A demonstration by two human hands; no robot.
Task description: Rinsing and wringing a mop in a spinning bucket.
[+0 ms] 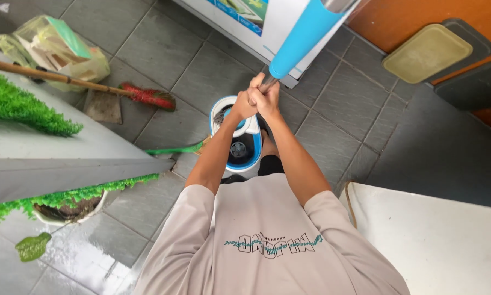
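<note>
Blue mop handle [305,35], both hands [259,98].

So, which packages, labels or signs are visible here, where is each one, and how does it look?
Plastic bag: top left on the floor, clear yellowish, with cardboard and a green sheet inside.
White board: top centre, leaning behind the mop handle, with blue and green printed panels.
No screens in view.

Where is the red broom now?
In the head view, the red broom lies on the grey floor tiles, upper left, beside a dustpan, left of the mop bucket.
</note>
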